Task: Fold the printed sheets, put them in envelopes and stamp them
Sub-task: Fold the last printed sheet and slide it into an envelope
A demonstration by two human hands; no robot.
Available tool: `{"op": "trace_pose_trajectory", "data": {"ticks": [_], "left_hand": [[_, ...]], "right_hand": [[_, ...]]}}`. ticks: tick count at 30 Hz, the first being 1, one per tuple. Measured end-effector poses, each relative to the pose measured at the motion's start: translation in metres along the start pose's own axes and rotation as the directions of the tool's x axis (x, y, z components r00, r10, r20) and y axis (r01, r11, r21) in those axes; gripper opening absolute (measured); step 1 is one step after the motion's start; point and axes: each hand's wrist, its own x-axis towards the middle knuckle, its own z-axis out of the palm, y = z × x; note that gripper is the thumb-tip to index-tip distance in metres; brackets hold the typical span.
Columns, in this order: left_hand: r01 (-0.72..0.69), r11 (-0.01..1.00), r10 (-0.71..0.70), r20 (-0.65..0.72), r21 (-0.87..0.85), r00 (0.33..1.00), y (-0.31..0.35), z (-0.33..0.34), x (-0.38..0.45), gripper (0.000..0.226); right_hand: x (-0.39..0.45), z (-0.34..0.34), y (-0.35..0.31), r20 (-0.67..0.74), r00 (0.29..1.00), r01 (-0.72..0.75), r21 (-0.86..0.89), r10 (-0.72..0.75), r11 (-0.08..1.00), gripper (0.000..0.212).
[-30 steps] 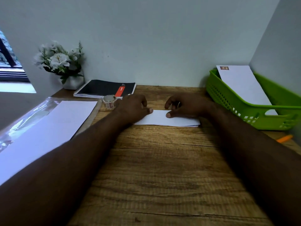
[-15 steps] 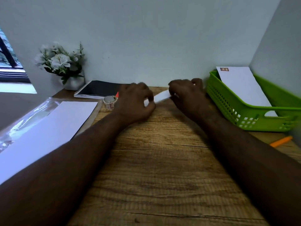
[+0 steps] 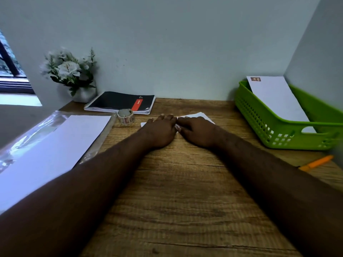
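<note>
Pressing both flat hands, left (image 3: 161,131) and right (image 3: 197,131), fingers straight, on the folded white paper sheet (image 3: 197,116) mid-way back on the wooden bench (image 3: 185,201), you seem to be creasing; next, fetch an envelope.

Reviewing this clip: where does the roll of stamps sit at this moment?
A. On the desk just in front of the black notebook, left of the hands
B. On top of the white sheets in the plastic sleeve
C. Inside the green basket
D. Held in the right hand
A: the roll of stamps stands on the wooden desk right in front of the black notebook, left of the left hand, which does not touch it.
</note>
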Motion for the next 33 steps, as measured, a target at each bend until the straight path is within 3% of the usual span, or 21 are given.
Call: {"op": "trace_pose_trajectory", "data": {"ticks": [2, 6, 9, 14, 16, 21, 26, 29, 33], "left_hand": [[0.006, 1.000, -0.006, 0.021, 0.008, 1.000, 0.001, -0.001, 0.000, 0.053], [0.009, 1.000, -0.010, 0.039, 0.025, 0.999, 0.001, -0.004, -0.003, 0.053], [0.003, 0.999, -0.005, 0.051, 0.040, 0.999, 0.002, -0.007, -0.005, 0.053], [-0.001, 0.999, -0.001, 0.040, 0.044, 0.999, 0.001, -0.006, -0.004, 0.052], [-0.002, 0.998, 0.000, 0.027, 0.059, 1.000, -0.001, -0.006, -0.004, 0.051], [-0.056, 0.997, 0.055, 0.014, 0.054, 0.998, -0.003, -0.009, -0.007, 0.048], [-0.078, 0.996, 0.077, -0.035, -0.041, 0.996, -0.003, -0.013, -0.011, 0.056], [-0.096, 0.992, 0.086, -0.116, -0.082, 0.990, -0.004, -0.014, -0.012, 0.061], [-0.130, 0.989, 0.110, -0.217, -0.077, 0.970, -0.006, -0.010, -0.008, 0.064]], "right_hand": [[0.000, -0.002, 0.001, 0.027, 0.998, -0.055, 0.080, 0.053, 0.995, 0.042], [0.002, -0.006, -0.001, 0.079, 0.987, -0.145, 0.014, 0.143, 0.989, 0.036], [0.000, -0.014, 0.010, 0.144, 0.925, -0.358, 0.016, 0.352, 0.934, 0.035], [-0.001, -0.014, 0.027, 0.060, 0.861, -0.498, -0.101, 0.505, 0.861, 0.036], [-0.004, -0.013, 0.034, 0.032, 0.845, -0.530, -0.073, 0.533, 0.845, 0.033], [-0.011, -0.018, 0.043, -0.020, 0.869, -0.479, 0.224, 0.495, 0.849, 0.042], [-0.008, -0.021, 0.044, 0.048, 0.906, -0.419, 0.226, 0.419, 0.879, 0.025], [-0.009, -0.026, 0.041, 0.003, 0.897, -0.423, 0.296, 0.442, 0.856, 0.010], [-0.015, -0.034, 0.040, -0.068, 0.916, -0.350, 0.351, 0.396, 0.869, 0.007]]}}
